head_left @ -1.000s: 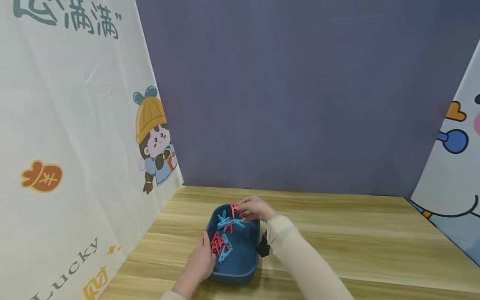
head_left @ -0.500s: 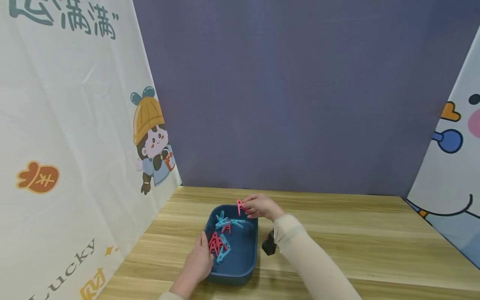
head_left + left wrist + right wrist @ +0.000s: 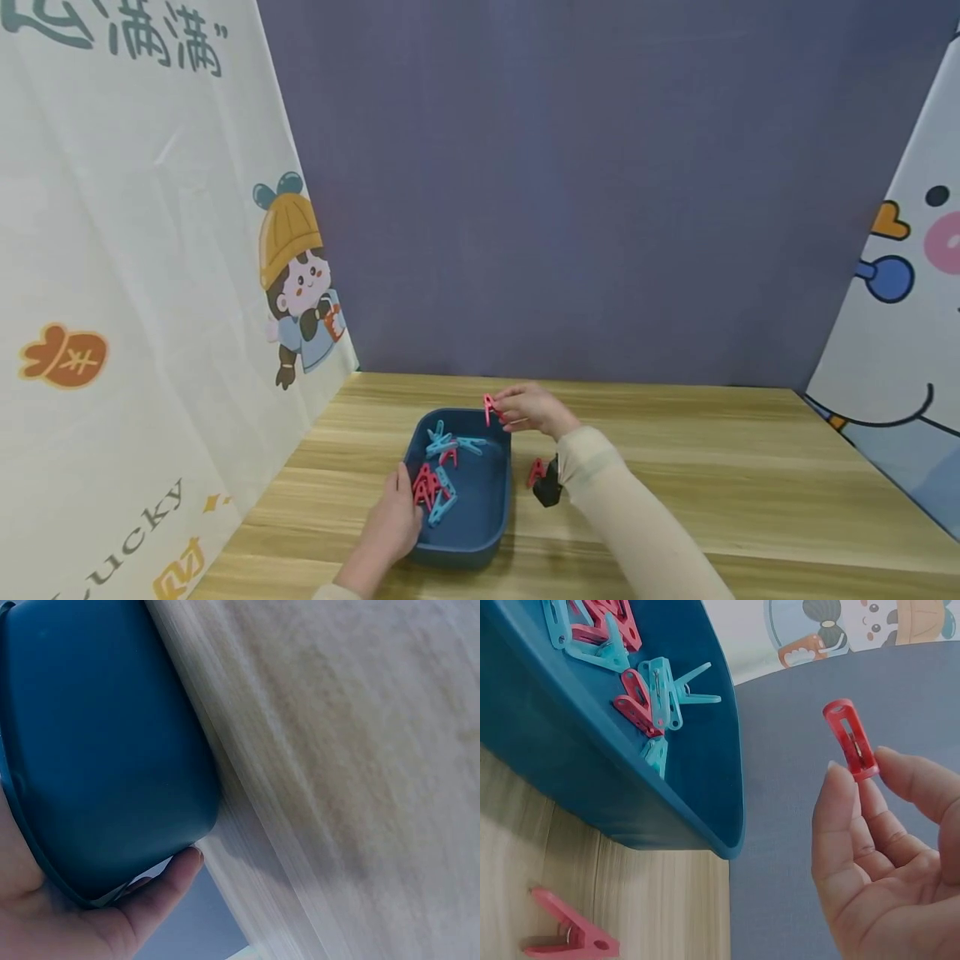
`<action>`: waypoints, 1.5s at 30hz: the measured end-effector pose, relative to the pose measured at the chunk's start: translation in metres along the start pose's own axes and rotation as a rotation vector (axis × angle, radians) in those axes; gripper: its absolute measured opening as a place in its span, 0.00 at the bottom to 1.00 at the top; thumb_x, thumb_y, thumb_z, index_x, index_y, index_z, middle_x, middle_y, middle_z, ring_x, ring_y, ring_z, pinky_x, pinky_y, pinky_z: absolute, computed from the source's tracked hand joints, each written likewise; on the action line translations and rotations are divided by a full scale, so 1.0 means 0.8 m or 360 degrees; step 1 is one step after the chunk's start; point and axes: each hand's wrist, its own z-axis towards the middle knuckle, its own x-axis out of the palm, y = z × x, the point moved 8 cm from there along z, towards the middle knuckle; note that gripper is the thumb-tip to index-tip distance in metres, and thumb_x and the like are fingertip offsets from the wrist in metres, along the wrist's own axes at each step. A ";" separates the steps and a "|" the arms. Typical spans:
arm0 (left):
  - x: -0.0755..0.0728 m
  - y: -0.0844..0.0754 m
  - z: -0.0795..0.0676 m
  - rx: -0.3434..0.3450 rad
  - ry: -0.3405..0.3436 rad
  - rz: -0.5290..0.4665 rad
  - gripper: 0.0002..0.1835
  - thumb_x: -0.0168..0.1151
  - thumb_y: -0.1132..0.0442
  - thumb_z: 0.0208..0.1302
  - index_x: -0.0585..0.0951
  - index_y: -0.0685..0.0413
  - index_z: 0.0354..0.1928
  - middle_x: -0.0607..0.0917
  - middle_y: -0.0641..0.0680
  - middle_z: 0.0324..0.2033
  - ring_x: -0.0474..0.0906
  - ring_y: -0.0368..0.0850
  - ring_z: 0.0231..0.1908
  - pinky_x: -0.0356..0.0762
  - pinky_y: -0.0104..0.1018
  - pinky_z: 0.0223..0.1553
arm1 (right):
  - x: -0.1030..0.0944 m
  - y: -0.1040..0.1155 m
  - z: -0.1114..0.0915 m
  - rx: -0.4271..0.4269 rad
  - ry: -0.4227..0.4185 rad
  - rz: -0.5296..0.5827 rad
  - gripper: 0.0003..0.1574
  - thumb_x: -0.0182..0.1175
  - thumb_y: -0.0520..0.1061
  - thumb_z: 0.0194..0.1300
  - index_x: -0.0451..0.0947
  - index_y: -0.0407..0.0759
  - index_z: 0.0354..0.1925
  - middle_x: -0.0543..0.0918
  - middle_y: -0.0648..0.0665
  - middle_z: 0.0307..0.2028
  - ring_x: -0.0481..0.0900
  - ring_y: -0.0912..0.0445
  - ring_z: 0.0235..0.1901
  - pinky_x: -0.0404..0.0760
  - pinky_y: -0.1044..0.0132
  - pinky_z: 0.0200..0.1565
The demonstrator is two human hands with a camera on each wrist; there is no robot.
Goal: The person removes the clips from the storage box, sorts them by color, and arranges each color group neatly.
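A deep blue plastic bin [image 3: 480, 521] stands on the wooden table, with several light-blue clothespins [image 3: 442, 500] and red clothespins [image 3: 426, 485] lying inside. My left hand [image 3: 393, 518] holds the bin's left side; the left wrist view shows part of that hand [image 3: 97, 922] against the bin's outer wall [image 3: 105, 742]. Above the far right corner of the bin, my right hand [image 3: 534, 408] pinches a red clothespin [image 3: 488, 408]. The right wrist view shows this red clothespin [image 3: 851, 739] between the thumb and fingertips of the hand [image 3: 885, 877].
Another red clothespin [image 3: 536, 472] lies on the table [image 3: 712, 475] just right of the bin. A black object [image 3: 548, 486] is beside the right sleeve. A dark blue-grey backdrop [image 3: 562, 192] rises behind the table, and a printed white sheet [image 3: 172, 275] hangs at left.
My right hand has moved right with the red clothespin, from over the bin's inside to its far right corner. The clothespin on the table has come into sight. The left hand keeps its hold.
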 end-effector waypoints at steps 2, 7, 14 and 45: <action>0.000 0.000 0.000 0.0006 -0.0003 0.0006 0.36 0.56 0.66 0.61 0.51 0.75 0.66 0.58 0.75 0.61 0.68 0.68 0.51 0.69 0.58 0.50 | -0.002 -0.001 -0.001 0.0002 -0.0001 0.0006 0.16 0.55 0.36 0.63 0.72 0.27 0.47 0.80 0.39 0.36 0.79 0.52 0.30 0.81 0.57 0.38; 0.000 0.000 0.000 0.0011 0.0001 0.0016 0.36 0.55 0.66 0.61 0.51 0.75 0.66 0.58 0.75 0.61 0.69 0.68 0.51 0.69 0.57 0.50 | -0.008 -0.006 -0.001 0.0024 -0.0009 0.0023 0.16 0.55 0.36 0.63 0.72 0.27 0.48 0.80 0.34 0.40 0.79 0.52 0.30 0.81 0.57 0.38; -0.002 0.000 0.000 0.0038 0.0002 -0.0002 0.36 0.55 0.67 0.61 0.50 0.76 0.66 0.57 0.75 0.61 0.65 0.70 0.54 0.66 0.58 0.52 | -0.016 -0.007 -0.003 0.0032 -0.0027 0.0031 0.16 0.56 0.36 0.63 0.72 0.28 0.47 0.80 0.35 0.39 0.79 0.53 0.30 0.81 0.56 0.39; 0.000 0.003 0.003 -0.0005 0.0045 0.0015 0.37 0.56 0.66 0.61 0.50 0.75 0.66 0.56 0.75 0.62 0.66 0.70 0.53 0.67 0.58 0.51 | -0.055 -0.028 -0.016 0.0055 -0.0106 0.0003 0.18 0.53 0.36 0.64 0.70 0.26 0.50 0.78 0.35 0.41 0.78 0.54 0.30 0.81 0.60 0.37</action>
